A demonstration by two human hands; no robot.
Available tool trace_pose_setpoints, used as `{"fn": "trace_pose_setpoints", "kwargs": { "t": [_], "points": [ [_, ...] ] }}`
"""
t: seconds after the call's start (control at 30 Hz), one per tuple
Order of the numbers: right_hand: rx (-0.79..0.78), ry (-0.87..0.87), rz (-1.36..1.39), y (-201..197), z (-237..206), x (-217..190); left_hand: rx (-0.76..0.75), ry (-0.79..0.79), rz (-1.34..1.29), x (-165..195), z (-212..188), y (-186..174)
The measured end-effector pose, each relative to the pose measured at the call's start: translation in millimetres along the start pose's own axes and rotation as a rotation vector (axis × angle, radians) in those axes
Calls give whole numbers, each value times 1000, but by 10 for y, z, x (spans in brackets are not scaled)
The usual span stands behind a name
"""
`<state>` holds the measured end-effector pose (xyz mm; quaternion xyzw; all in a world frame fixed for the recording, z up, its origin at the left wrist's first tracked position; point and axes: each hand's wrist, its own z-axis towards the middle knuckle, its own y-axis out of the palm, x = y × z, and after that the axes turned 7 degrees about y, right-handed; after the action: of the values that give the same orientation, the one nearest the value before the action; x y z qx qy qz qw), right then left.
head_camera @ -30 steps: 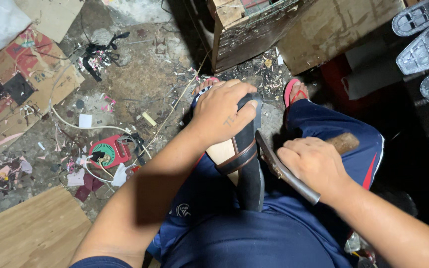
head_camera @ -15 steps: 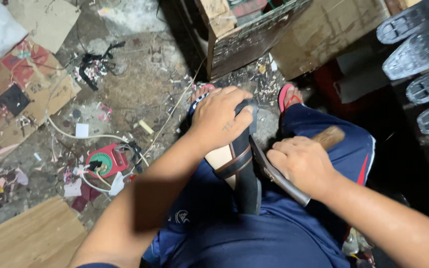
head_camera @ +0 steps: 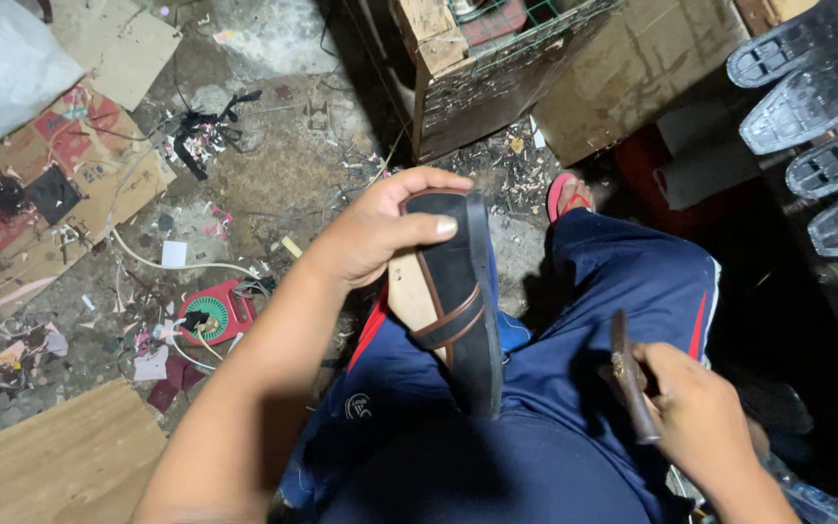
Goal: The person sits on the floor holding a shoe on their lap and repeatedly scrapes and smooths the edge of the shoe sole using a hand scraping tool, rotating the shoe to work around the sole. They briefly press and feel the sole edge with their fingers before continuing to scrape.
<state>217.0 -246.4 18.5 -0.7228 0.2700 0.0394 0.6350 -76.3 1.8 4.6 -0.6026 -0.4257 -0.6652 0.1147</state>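
My left hand (head_camera: 380, 231) grips the toe end of a black sandal (head_camera: 458, 301) with a brown strap and a tan insole, held on edge over my lap. The sandal's heel rests on my blue trousers (head_camera: 545, 427). My right hand (head_camera: 700, 422) is off to the right above my right thigh, closed on a hammer (head_camera: 629, 376) with a dark metal head and a wooden handle. The hammer is apart from the sandal. My foot in a red flip-flop (head_camera: 566, 194) shows beyond my knee.
A littered concrete floor with scraps, a white cable (head_camera: 172, 262) and a small red device (head_camera: 210, 312) lies left. A wooden crate (head_camera: 477, 78) and cardboard (head_camera: 632, 68) stand ahead. Several black shoe soles (head_camera: 817, 107) stack at right. A wooden board (head_camera: 50, 461) sits lower left.
My right hand with the hammer has drawn away from the sandal to the right and down. My left hand has turned the sandal, showing its insole and strap.
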Motion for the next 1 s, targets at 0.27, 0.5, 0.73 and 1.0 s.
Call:
{"fn": "trace_pose_setpoints", "kwargs": {
  "t": [0.27, 0.5, 0.73, 1.0],
  "points": [
    [68, 114, 92, 200, -377, 203, -60, 106, 350, 436, -323, 311],
    [-188, 332, -1, 159, -574, 144, -39, 78, 339, 543, -355, 601],
    [32, 63, 126, -255, -347, -301, -96, 22, 240, 557, -363, 768],
    [158, -131, 826, -205, 397, -1210, -145, 92, 285, 603, -415, 915]
  ]
}}
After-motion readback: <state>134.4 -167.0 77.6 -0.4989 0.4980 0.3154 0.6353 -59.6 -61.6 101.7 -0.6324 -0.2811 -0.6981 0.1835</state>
